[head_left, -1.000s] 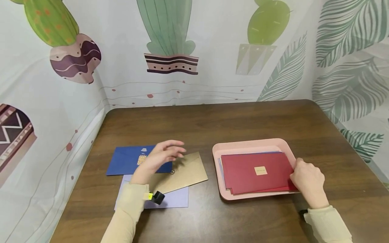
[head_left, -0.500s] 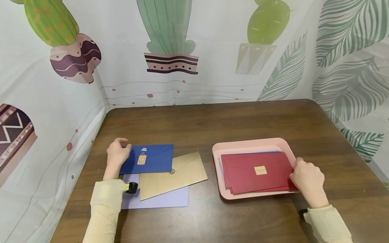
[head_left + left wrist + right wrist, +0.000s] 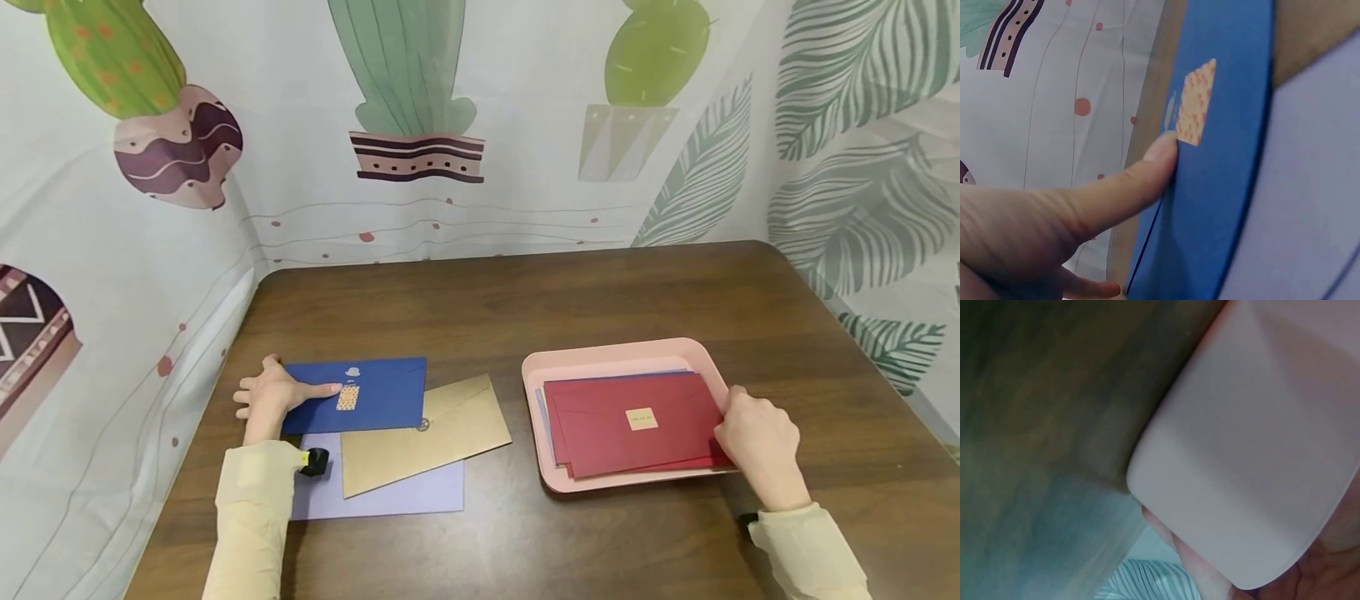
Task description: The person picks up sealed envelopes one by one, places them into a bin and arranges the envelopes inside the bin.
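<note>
My left hand (image 3: 273, 394) lies at the left end of a blue envelope (image 3: 386, 400). Its thumb stretches over the envelope and touches it near a small patterned suitcase print, while the other fingers spread out to the left beyond the edge. In the left wrist view the straight thumb (image 3: 1129, 190) meets the blue paper. Under the blue envelope lie a gold envelope (image 3: 442, 442) and a lavender envelope (image 3: 405, 495). My right hand (image 3: 761, 442) grips the right rim of a pink tray (image 3: 615, 361); in the right wrist view its fingers curl round the tray wall (image 3: 1235, 462).
Several envelopes lie stacked in the tray, a red envelope (image 3: 600, 433) with a cream label on top and blue edges showing beneath. A brown wooden table (image 3: 480, 308) carries everything. A curtain (image 3: 525, 200) with cactus and leaf prints hangs behind and beside it.
My left hand has moved left from above the envelopes to the blue one's left end, and its thumb has reached out over it. My right hand stays on the tray rim.
</note>
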Action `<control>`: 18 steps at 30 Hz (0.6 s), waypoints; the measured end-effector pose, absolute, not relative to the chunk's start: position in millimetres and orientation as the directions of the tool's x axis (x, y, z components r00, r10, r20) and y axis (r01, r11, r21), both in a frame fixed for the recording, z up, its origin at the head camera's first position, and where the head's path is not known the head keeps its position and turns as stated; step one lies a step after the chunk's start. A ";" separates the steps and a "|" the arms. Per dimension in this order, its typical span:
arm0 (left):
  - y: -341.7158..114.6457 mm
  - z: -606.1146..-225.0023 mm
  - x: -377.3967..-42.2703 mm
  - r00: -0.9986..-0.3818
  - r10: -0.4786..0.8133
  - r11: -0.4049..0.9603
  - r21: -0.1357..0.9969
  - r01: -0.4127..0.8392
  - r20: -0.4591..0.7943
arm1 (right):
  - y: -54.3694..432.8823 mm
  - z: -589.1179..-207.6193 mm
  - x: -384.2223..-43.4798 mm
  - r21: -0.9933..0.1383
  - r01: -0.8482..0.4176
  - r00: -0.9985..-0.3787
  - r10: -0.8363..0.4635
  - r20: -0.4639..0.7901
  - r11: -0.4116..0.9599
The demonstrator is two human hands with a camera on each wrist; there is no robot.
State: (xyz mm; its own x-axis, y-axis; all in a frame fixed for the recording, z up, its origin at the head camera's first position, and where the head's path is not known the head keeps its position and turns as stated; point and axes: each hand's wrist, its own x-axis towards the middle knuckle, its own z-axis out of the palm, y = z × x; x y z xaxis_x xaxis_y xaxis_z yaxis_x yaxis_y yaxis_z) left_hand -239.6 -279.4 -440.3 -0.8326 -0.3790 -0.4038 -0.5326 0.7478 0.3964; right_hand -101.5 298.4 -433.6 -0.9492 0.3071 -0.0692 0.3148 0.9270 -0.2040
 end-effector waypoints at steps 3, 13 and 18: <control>-280.2 -441.8 -240.2 -0.837 -0.369 0.753 0.398 -0.524 -0.403 | 297.9 -434.3 -101.6 -0.203 0.314 -0.949 0.306 -0.072 0.928; -297.2 -439.9 -241.1 -0.869 -0.267 0.721 0.511 -0.467 -0.417 | 298.0 -433.5 -102.2 -0.195 0.321 -0.947 0.311 -0.084 0.927; -314.2 -440.5 -236.3 -0.876 -0.244 0.631 0.618 -0.469 -0.415 | 298.0 -433.9 -101.9 -0.198 0.319 -0.948 0.310 -0.076 0.927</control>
